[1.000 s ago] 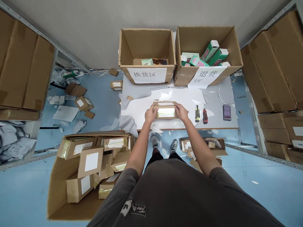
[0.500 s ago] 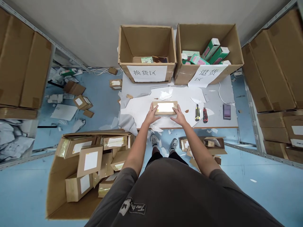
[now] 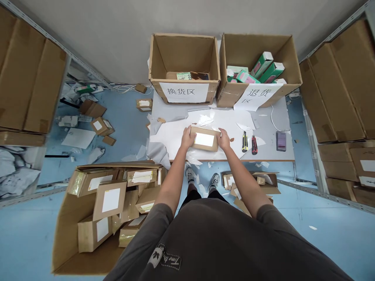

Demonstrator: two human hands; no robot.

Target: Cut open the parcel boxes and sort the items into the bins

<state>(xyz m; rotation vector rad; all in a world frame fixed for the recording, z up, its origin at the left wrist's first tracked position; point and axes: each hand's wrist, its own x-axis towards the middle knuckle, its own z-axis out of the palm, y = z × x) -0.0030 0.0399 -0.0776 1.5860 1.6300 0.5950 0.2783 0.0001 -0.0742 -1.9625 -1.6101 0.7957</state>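
Note:
Between my two hands is a small brown cardboard box (image 3: 205, 139) with a white label on the side facing me. My left hand (image 3: 188, 138) is closed on its left end, and my right hand (image 3: 224, 139) grips its right end. The box is held slightly tilted over the near part of the white table (image 3: 172, 134); whether it touches the surface I cannot tell. To the right of my right hand lie a yellow-and-black utility knife (image 3: 245, 141) and a red-and-black utility knife (image 3: 254, 145).
At the table's back stand two open cartons with paper signs: the left carton (image 3: 184, 93) holds a few items, the right carton (image 3: 225, 95) several green boxes. A phone (image 3: 281, 141) lies at the right. A large carton (image 3: 67, 234) of parcels stands at lower left. Paper scraps litter the table.
The box has turned in my hands, so a broader labelled side now faces up toward me. My hands have shifted to grip its two ends.

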